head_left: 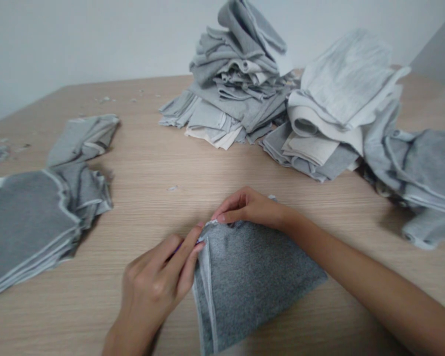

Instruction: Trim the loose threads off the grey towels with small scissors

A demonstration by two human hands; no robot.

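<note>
Pinched the grey cloth (255,282) at its eleven-o'clock corner, clamping it in fingertips of left hand (154,279) and right hand (257,207), probably to steady the edge.

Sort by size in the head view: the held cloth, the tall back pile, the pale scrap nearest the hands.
1. Tall back pile and held cloth: roughly alike; nearness makes order unsure.
2. Pale scrap: clearly smallest.

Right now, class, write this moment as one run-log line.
left hand: pinches grey cloth edge; purple item mostly hidden | right hand: pinches same edge | grey cloth: on table | left side: fabric stack
</note>
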